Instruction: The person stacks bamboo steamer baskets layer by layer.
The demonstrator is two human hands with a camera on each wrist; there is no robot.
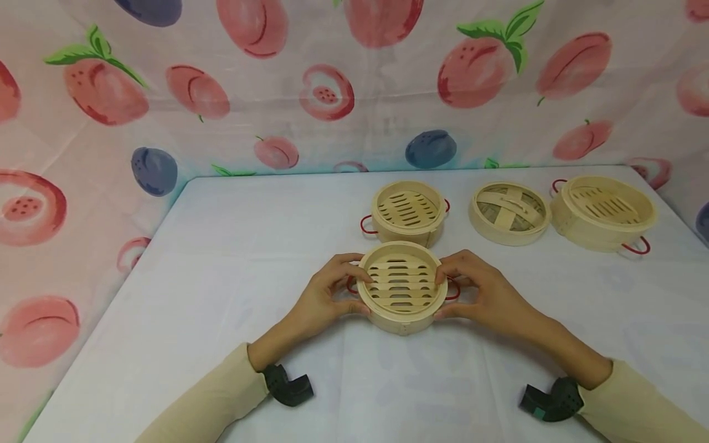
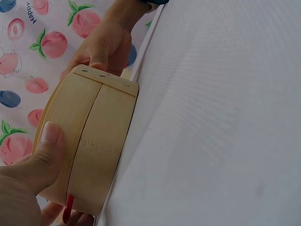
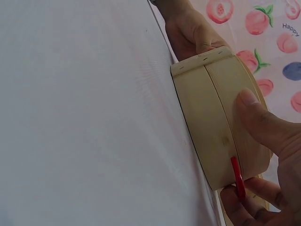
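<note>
A round bamboo steamer basket with a slatted bottom and red side handles sits on the white table in front of me. My left hand grips its left rim, the thumb low on the outer wall and a finger over the edge. On the opposite side my right hand holds the rim the same way. In the left wrist view the steamer's wall shows a seam line round it and a red handle below. The right wrist view shows the other red handle near my curled fingers.
Directly behind stands another slatted steamer basket with red handles. Farther right are a woven steamer lid and a third, larger-looking basket. The white table ends at a fruit-print cloth.
</note>
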